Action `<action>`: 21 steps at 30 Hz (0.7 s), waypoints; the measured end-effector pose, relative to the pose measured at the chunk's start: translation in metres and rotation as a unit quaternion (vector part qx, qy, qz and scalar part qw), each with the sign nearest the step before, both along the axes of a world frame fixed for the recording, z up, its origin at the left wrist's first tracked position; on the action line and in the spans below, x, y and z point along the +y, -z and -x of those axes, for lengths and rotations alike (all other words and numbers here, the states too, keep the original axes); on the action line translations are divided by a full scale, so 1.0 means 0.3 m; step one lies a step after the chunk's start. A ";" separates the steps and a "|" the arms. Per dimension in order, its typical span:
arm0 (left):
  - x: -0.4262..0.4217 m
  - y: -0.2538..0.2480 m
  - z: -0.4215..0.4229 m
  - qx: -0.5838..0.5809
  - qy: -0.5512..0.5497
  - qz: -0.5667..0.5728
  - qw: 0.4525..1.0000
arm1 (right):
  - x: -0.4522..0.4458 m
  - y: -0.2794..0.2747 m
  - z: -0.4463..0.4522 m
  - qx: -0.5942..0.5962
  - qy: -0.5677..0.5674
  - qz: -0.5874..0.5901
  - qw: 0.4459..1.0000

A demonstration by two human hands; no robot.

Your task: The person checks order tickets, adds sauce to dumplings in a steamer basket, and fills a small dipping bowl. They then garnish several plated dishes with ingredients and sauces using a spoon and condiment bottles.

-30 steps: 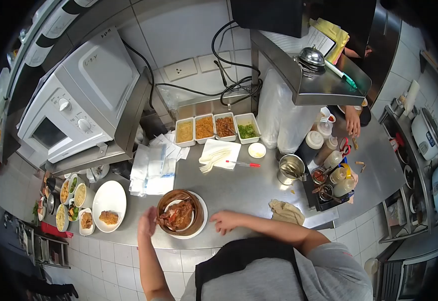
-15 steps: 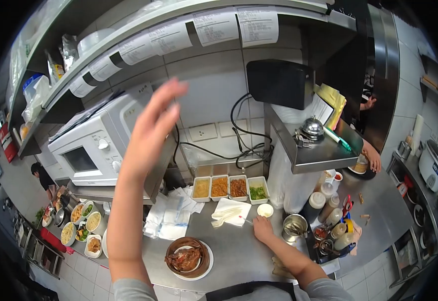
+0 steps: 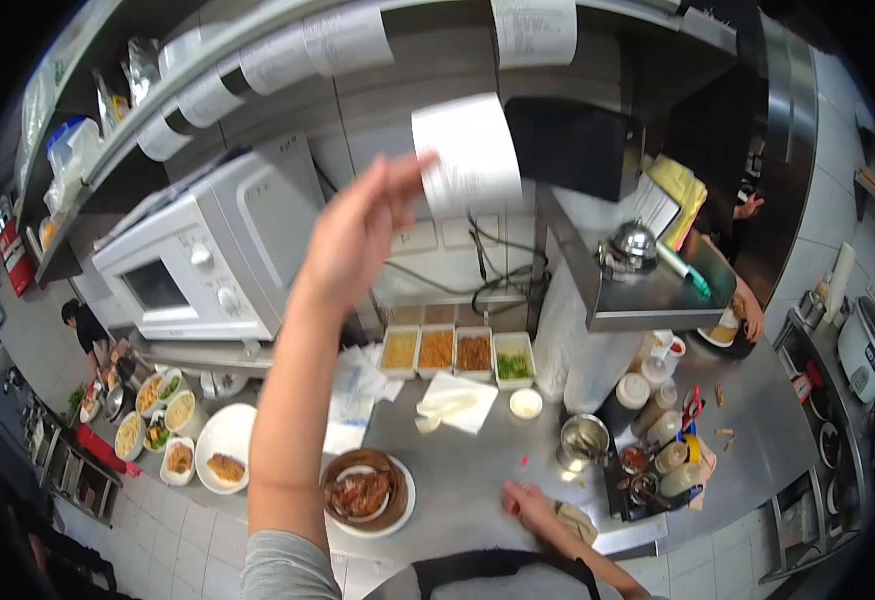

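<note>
We see a paper slip (image 3: pixel 467 150) held up near the top middle, in front of the wall. The left hand (image 3: pixel 367 225) has its fingers closed on the slip's left side, at about 9 o'clock. The right hand (image 3: pixel 535 508) is down low, near 6 o'clock from the slip, and its fingers are curled around a pen (image 3: pixel 524 462).

Close to the slip, at 3 o'clock, is a black box (image 3: pixel 582 150), and the slip covers a bit of its edge. More slips hang on the shelf (image 3: pixel 637 18) at 10 and 1 o'clock. The microwave (image 3: pixel 157 285) is at 8 o'clock. Down at 6 o'clock, four food trays (image 3: pixel 474 350) stand in a row on the counter (image 3: pixel 427 545). At 7 o'clock, a round brown bowl (image 3: pixel 397 485) of meat sits on a white plate (image 3: pixel 409 505). The left arm gets in the way and hides part of that plate. At 5 o'clock we see a metal cup (image 3: pixel 582 438), and farther out, at 4 o'clock, another person's hand (image 3: pixel 754 323).

The slip leans: its long way runs from 11 to 5 o'clock. The pen's red end points to about 12 o'clock.
</note>
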State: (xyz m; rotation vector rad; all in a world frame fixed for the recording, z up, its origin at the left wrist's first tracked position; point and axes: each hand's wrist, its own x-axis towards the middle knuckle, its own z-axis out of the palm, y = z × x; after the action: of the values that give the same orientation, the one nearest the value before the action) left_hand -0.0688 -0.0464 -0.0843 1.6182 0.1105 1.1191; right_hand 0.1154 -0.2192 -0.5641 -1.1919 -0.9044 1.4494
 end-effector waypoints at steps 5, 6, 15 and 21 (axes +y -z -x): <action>-0.185 0.828 0.062 0.240 -0.028 0.272 0.931 | -0.072 -0.110 -0.050 0.129 0.096 -0.002 0.987; -0.242 0.929 0.057 0.304 -0.052 0.306 0.901 | -0.085 -0.104 -0.077 0.119 0.080 0.006 0.990; -0.523 1.227 0.083 0.562 -0.330 -0.041 0.758 | -0.164 -0.218 -0.012 0.097 -0.057 0.047 0.993; -0.581 1.207 0.084 0.506 -0.005 0.025 0.862 | -0.154 -0.314 0.076 0.079 -0.092 0.047 0.992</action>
State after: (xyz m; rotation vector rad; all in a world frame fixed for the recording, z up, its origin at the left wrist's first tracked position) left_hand -0.0941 -0.2207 -0.4464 2.0010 0.8230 0.1562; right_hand 0.0927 -0.2655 -0.4698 -1.0663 -0.8627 1.7260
